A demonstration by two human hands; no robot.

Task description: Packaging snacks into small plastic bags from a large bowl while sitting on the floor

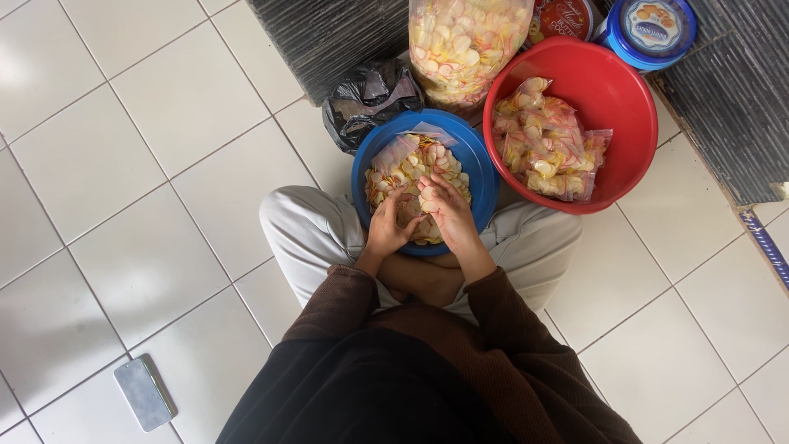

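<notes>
A blue bowl (481,168) full of pale yellow and pink crackers (411,164) rests on my crossed legs. My left hand (388,222) lies in the bowl, fingers curled around a small clear bag with crackers in it. My right hand (448,215) is over the bowl's near side, fingers closed on a few crackers next to the left hand. An empty small clear plastic bag (394,148) lies on the crackers at the bowl's far side.
A red basin (612,90) holding several filled small bags stands at the right. Behind are a large clear sack of crackers (464,41), a black plastic bag (366,94), two round tins (653,29). A phone (145,392) lies on the white tile floor at the left.
</notes>
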